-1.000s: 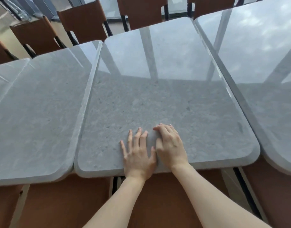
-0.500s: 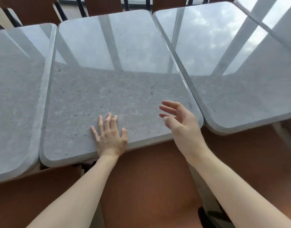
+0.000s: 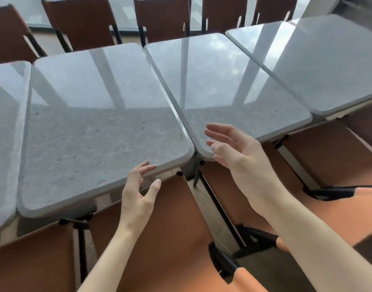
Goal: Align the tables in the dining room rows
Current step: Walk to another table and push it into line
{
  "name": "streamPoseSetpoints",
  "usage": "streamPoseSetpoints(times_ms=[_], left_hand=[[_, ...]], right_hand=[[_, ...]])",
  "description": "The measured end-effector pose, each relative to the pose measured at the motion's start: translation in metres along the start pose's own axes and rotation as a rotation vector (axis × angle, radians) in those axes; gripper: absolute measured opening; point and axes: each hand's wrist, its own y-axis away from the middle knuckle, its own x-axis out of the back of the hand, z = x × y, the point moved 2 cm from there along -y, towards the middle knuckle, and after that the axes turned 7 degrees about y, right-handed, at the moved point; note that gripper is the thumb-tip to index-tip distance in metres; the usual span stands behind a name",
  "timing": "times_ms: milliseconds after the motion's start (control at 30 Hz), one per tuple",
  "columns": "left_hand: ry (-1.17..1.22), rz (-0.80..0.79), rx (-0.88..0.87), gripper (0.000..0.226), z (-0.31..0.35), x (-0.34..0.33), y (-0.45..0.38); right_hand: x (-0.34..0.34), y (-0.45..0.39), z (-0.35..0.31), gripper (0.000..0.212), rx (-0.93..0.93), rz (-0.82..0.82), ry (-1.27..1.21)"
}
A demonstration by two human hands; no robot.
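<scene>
Where the row of grey stone-look tables runs from left to right, the glossy tops mirror a cloudy sky and the bars of a window. The middle table (image 3: 96, 127) lies closest, and its right edge is just beside the next table (image 3: 233, 89), with only a thin seam between them. The near edge of that next table sits a little farther back than the near edge of the middle one. A third table (image 3: 328, 64) follows on the far right, and a part of another table (image 3: 4, 133) shows at the left border.

On the far side stand brown chairs (image 3: 81, 22) with black frames, close to the table edges, and behind them is a pale floor and a window wall. On the near side, more brown chair backs (image 3: 159, 228) are pushed under the tables and stand between the person and the table edges.

The left hand (image 3: 138, 194) hangs at the near edge of the middle table, fingers spread and loosely bent, holding nothing; whether the fingertips touch the edge, I cannot tell. The right hand (image 3: 237, 157) is raised over the near corner of the next table, palm turned to the left, fingers apart and relaxed, gripping nothing.
</scene>
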Motion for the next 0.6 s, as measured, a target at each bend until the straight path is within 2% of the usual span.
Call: streamPoseSetpoints(times_ms=[133,267,467,600], left_hand=[[0.195,-0.069,-0.015,0.036,0.074,-0.043,0.038],[0.273,-0.132,-0.036,0.034,0.126,-0.090,0.085],[0.218,-0.287,-0.102,0.029,0.191,-0.164,0.153],[0.195,-0.328,-0.153,0.022,0.228,-0.210,0.194]], right_hand=[[0.051,0.039,-0.003,0.035,0.021,0.043,-0.006],[0.112,0.085,0.004,0.032,0.008,0.077,-0.041],[0.206,0.158,0.016,0.032,0.019,0.095,-0.037],[0.263,0.202,0.022,0.031,0.042,0.109,-0.022]])
